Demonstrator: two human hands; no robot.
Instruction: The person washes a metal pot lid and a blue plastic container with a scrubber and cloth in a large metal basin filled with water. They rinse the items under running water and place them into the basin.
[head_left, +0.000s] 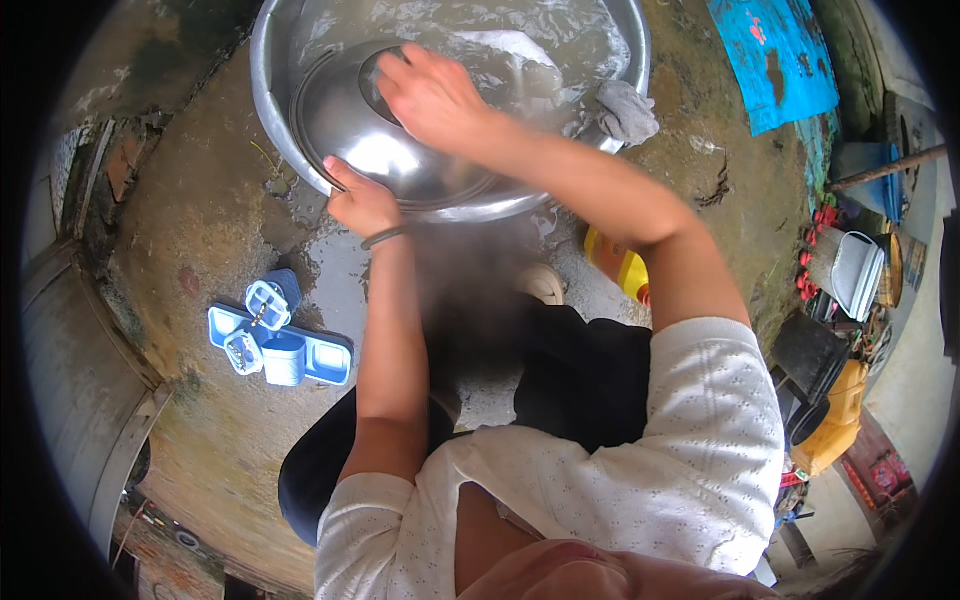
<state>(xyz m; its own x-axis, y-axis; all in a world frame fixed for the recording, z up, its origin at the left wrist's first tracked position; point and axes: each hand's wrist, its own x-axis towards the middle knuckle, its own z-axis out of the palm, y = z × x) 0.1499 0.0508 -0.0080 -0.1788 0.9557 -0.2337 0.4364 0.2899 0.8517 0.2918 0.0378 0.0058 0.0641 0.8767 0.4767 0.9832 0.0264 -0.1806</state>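
A large metal basin (264, 97) of cloudy water lies before me. Tilted over its near left side is a shiny, domed metal lid or bowl (341, 124), outer side up. My left hand (365, 201) grips its lower left rim, thumb on the upper surface. Against the round centre of the same piece, my right hand (429, 94) rests with curled fingers. Whether those fingers hold a knob or something small is hidden. Over the basin's right rim hangs a wet grey cloth (627, 112). Something whitish, cloth or foam (514, 46), shows in the water.
A yellow plastic bottle (616, 262) is on the wet concrete, partly behind my right arm. Light-blue plastic containers (330, 360) are on the ground at left. A blue sheet (784, 67) lies at upper right. Buckets (859, 274) and a yellow container (832, 420) line the right side.
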